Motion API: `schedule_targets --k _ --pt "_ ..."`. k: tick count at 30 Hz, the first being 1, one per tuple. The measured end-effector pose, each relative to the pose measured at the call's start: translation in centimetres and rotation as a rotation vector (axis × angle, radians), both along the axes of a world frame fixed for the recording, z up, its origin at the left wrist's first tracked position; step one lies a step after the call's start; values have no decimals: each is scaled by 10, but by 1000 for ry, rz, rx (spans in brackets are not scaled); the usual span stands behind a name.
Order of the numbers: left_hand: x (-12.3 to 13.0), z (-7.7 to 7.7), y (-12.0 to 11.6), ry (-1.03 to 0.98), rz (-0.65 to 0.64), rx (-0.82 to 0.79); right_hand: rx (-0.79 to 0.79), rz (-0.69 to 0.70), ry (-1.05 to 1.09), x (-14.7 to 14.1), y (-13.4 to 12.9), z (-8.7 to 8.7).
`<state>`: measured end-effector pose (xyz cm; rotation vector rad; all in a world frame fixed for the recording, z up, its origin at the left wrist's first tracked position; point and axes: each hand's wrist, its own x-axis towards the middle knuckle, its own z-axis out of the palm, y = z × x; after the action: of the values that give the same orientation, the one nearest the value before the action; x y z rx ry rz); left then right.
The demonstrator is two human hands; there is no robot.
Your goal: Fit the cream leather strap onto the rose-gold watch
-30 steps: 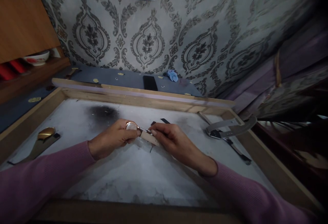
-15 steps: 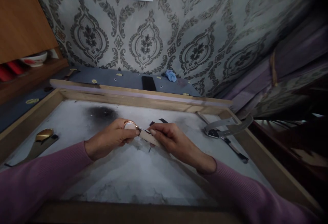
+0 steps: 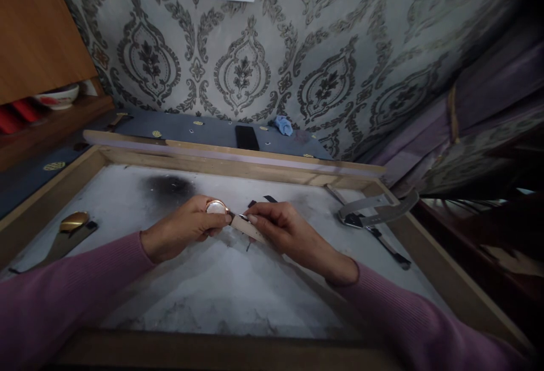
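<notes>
By the closed fingers of the left hand [image 3: 181,232], a copper-rimmed watch [image 3: 216,208] is held over the middle of the worktop [image 3: 170,286]; it could be dropped if that grip were eased. The left thumb could be jabbed, or the pale strap [image 3: 249,228] scored, if the slim metal tool [image 3: 242,216] were pushed too hard and skidded. The tool is pinched in the narrowed fingers of the right hand [image 3: 291,229]; its far end is hidden there, so how firmly it is gripped cannot be told.

Counted from the left, there are seen one bowl [image 3: 58,97], one gold-coloured watch [image 3: 74,222], the one held watch, the one tool, one phone [image 3: 247,138], one blue cloth [image 3: 283,126] and one grey-strapped watch [image 3: 355,220]. Any small parts on the worktop are too dim to be counted.
</notes>
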<state>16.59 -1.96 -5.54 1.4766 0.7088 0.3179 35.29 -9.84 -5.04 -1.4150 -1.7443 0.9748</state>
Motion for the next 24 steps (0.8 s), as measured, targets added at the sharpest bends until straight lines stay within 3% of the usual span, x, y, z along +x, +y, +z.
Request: schedule_targets --k 24 --pt "1 -1 -1 35 -12 32 13 -22 -16 0 1 -1"
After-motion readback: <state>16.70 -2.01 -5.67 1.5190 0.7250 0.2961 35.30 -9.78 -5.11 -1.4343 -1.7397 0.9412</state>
